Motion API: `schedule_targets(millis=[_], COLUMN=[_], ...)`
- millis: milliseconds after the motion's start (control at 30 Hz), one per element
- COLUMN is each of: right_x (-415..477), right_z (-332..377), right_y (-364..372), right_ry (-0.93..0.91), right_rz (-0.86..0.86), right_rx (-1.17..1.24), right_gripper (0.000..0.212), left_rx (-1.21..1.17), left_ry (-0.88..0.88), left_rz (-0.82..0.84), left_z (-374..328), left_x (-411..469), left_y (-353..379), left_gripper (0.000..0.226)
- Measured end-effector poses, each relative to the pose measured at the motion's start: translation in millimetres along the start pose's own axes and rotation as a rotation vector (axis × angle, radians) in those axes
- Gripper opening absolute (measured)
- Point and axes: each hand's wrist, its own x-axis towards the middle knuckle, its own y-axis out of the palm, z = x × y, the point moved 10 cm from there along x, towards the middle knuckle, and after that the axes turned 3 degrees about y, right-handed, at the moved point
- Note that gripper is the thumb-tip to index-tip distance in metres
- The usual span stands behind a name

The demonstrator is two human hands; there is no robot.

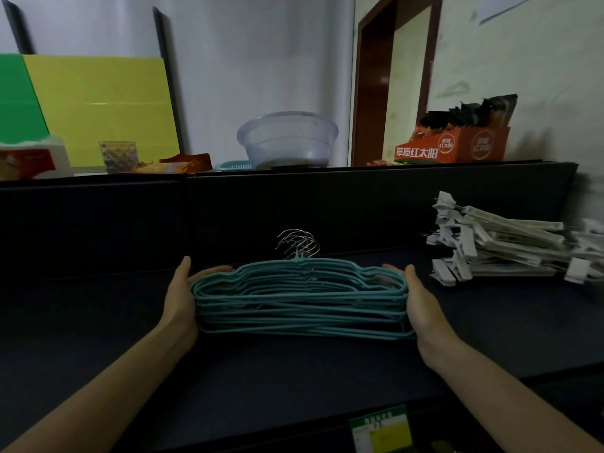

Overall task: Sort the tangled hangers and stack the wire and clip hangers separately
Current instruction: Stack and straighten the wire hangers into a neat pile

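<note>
A stack of several teal wire hangers (299,299) lies flat on the dark table (98,322), their silver hooks (299,243) bunched at the far side. My left hand (183,297) presses against the stack's left end with straight fingers. My right hand (416,300) presses against the right end the same way. A separate pile of white clip hangers (503,240) rests at the far right of the table, apart from both hands.
A dark raised ledge (294,181) runs behind the table. On it stand a clear plastic basin (287,138), an orange snack box (452,145), a glass cup (117,156) and packets. A green-yellow label (380,429) sits at the near edge.
</note>
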Motion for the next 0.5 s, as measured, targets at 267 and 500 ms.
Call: schedule_targets(millis=[267, 500], right_x=[3, 2], right_z=[0, -3], right_y=[-20, -23], right_ry=[0.005, -0.005], right_rz=[-0.113, -0.132], right_rx=[0.172, 0.194], right_gripper=[0.051, 0.058], left_rx=[0.014, 0.028], left_ry=[0.05, 0.058], left_rz=[0.097, 0.117], left_z=[-4, -1], left_x=[4, 10], left_y=[2, 8], left_gripper=[0.065, 0.066])
